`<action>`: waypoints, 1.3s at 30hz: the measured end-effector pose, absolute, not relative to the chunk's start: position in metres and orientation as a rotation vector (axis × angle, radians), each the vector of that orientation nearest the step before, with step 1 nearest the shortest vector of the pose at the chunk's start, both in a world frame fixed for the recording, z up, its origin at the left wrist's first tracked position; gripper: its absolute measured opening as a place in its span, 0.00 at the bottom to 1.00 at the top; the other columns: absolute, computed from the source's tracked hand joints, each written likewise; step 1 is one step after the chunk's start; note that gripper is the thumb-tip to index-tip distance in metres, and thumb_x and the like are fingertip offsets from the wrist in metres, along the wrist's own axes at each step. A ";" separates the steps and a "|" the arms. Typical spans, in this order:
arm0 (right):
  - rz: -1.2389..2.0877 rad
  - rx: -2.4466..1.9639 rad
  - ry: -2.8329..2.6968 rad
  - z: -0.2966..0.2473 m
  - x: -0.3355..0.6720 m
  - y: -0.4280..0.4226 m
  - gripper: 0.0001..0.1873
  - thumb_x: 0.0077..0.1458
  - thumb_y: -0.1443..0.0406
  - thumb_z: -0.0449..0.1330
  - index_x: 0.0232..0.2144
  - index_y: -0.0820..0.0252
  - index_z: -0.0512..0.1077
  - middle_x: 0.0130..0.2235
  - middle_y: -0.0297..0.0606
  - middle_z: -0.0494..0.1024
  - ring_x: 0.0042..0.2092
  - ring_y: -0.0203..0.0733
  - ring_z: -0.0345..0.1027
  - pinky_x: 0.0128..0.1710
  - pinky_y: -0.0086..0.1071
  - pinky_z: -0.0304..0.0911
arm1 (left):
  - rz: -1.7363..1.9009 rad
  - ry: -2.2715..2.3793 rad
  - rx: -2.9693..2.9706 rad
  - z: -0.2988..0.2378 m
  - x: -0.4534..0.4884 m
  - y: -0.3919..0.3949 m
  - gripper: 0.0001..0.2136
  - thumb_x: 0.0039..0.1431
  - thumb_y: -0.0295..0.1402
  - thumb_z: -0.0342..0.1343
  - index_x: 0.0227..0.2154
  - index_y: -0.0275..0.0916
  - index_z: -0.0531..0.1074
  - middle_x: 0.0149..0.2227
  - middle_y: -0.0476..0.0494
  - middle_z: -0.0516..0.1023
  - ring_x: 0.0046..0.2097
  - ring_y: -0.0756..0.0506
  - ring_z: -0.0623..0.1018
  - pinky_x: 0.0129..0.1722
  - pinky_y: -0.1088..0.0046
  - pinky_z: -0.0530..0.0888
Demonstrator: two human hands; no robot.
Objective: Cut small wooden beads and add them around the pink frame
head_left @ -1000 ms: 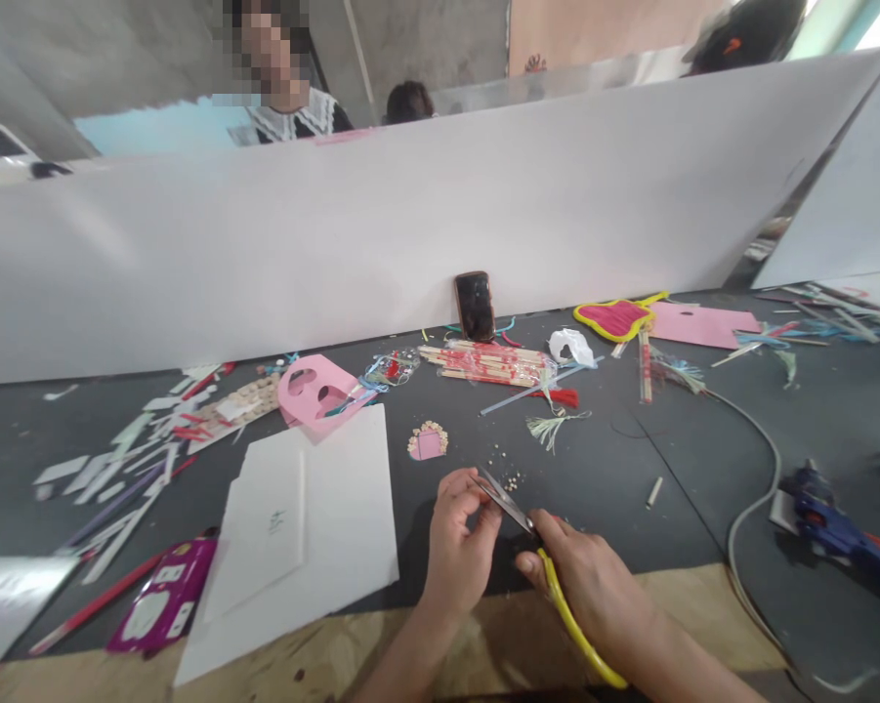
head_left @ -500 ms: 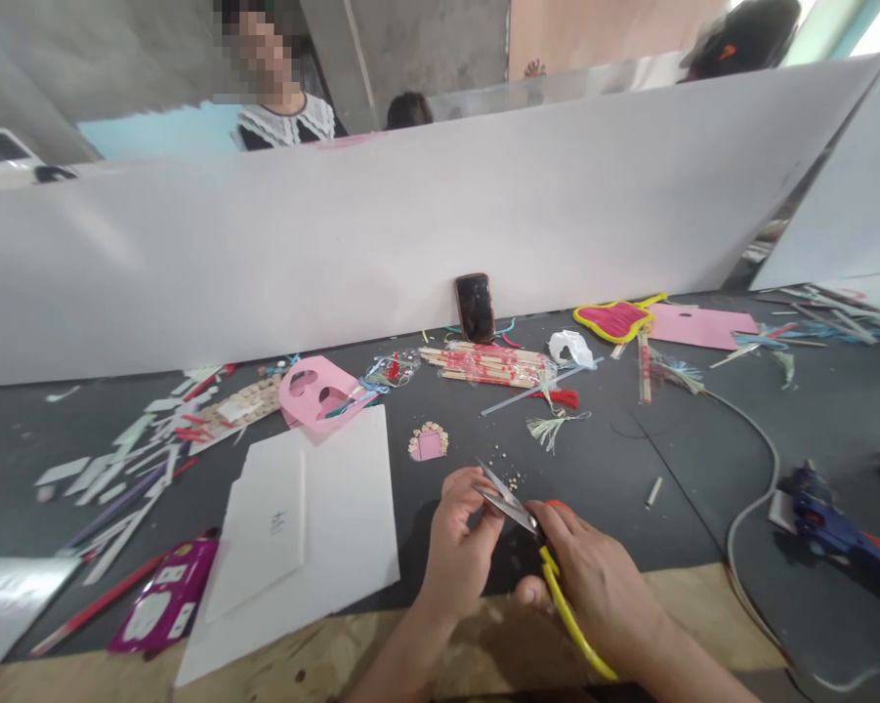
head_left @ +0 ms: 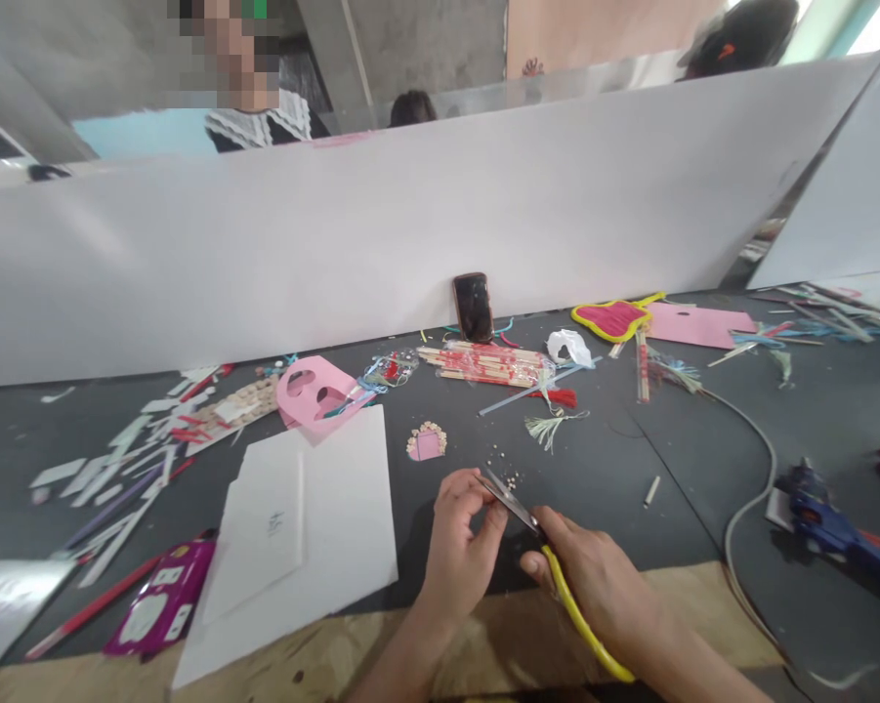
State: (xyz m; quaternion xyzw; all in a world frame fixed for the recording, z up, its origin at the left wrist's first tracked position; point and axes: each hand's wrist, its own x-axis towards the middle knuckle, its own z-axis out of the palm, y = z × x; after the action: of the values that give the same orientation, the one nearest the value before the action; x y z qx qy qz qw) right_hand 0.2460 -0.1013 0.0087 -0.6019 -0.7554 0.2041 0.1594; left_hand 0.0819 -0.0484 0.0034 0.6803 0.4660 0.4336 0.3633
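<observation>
My right hand (head_left: pixel 601 576) is wrapped round the yellow handles of a pair of scissors (head_left: pixel 580 617), whose blades point up and left. The blades are nearly closed and reach the fingertips of my left hand (head_left: pixel 460 532). Its thumb and fingers curl together in a pinch; whatever lies between them is too small or hidden to name. Just beyond the blade tips, several tiny pale bits (head_left: pixel 511 481) are scattered on the dark table (head_left: pixel 593 488). A small pink piece edged with pale beige bits (head_left: pixel 428 443) lies past my left hand.
White sheets (head_left: pixel 337 517) and a purple packet (head_left: pixel 162 598) lie left. Wrapped sticks (head_left: pixel 483 363) and a propped phone (head_left: pixel 473 307) stand ahead. A blue glue gun (head_left: pixel 824 513) with its cable is right. A white board (head_left: pixel 322 244) crosses the back; people are behind it.
The scissor blades have come together from a wider gap, and the handles have swung closer. My left hand stays almost in place. A person behind the board has shifted left.
</observation>
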 end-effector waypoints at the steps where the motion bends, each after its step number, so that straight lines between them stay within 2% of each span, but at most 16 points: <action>1: 0.551 -1.727 -2.175 0.008 0.245 -0.101 0.16 0.63 0.52 0.43 0.36 0.56 0.62 0.31 0.40 0.75 0.30 0.43 0.72 0.26 0.30 0.59 | 1.122 1.217 1.783 0.004 0.082 -0.048 0.09 0.59 0.35 0.52 0.30 0.39 0.76 0.40 0.39 0.76 0.50 0.40 0.71 0.53 0.59 0.67; 12: 0.305 -1.783 -2.273 0.002 0.240 -0.096 0.14 0.64 0.54 0.43 0.33 0.55 0.60 0.27 0.36 0.75 0.25 0.44 0.72 0.21 0.31 0.52 | 1.142 1.273 1.759 -0.004 0.082 -0.043 0.09 0.58 0.32 0.53 0.27 0.39 0.76 0.37 0.41 0.77 0.49 0.40 0.73 0.50 0.59 0.69; 21: 0.339 -1.784 -2.302 0.008 0.243 -0.095 0.17 0.63 0.53 0.44 0.41 0.59 0.61 0.33 0.41 0.76 0.31 0.46 0.73 0.25 0.32 0.60 | 1.124 1.272 1.695 -0.003 0.084 -0.042 0.09 0.58 0.31 0.53 0.26 0.40 0.77 0.36 0.43 0.77 0.46 0.42 0.74 0.47 0.63 0.70; 25: 0.293 -1.756 -2.304 0.012 0.245 -0.093 0.21 0.59 0.50 0.49 0.45 0.58 0.62 0.36 0.42 0.76 0.33 0.46 0.72 0.27 0.32 0.62 | 1.165 1.252 1.686 -0.003 0.083 -0.043 0.09 0.57 0.31 0.53 0.26 0.41 0.77 0.36 0.43 0.77 0.45 0.42 0.74 0.47 0.63 0.70; 28: 0.283 -1.713 -2.299 0.016 0.246 -0.093 0.23 0.57 0.51 0.51 0.48 0.59 0.61 0.38 0.45 0.76 0.33 0.47 0.72 0.28 0.33 0.63 | 1.183 1.233 1.688 -0.002 0.081 -0.043 0.09 0.58 0.31 0.53 0.26 0.41 0.77 0.37 0.43 0.77 0.46 0.42 0.73 0.49 0.62 0.69; 35: 0.360 -1.639 -2.313 0.017 0.245 -0.092 0.23 0.58 0.54 0.50 0.50 0.62 0.61 0.41 0.48 0.75 0.39 0.48 0.72 0.33 0.35 0.65 | 1.129 1.108 1.545 0.005 0.072 -0.040 0.07 0.54 0.29 0.55 0.24 0.42 0.77 0.35 0.43 0.78 0.48 0.42 0.73 0.54 0.62 0.66; 39: 0.499 -1.578 -2.290 0.015 0.244 -0.093 0.22 0.61 0.51 0.47 0.48 0.61 0.62 0.38 0.45 0.75 0.34 0.45 0.72 0.31 0.33 0.64 | 1.013 1.049 1.350 0.007 0.068 -0.039 0.06 0.51 0.28 0.56 0.23 0.40 0.77 0.34 0.42 0.78 0.49 0.41 0.74 0.52 0.64 0.68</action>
State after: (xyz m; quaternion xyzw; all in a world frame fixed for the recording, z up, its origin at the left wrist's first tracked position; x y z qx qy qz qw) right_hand 0.2435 -0.0926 0.0151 -0.5516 -0.8003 0.1743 0.1575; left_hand 0.0675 -0.0390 0.0073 0.5694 0.4425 0.4273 0.5453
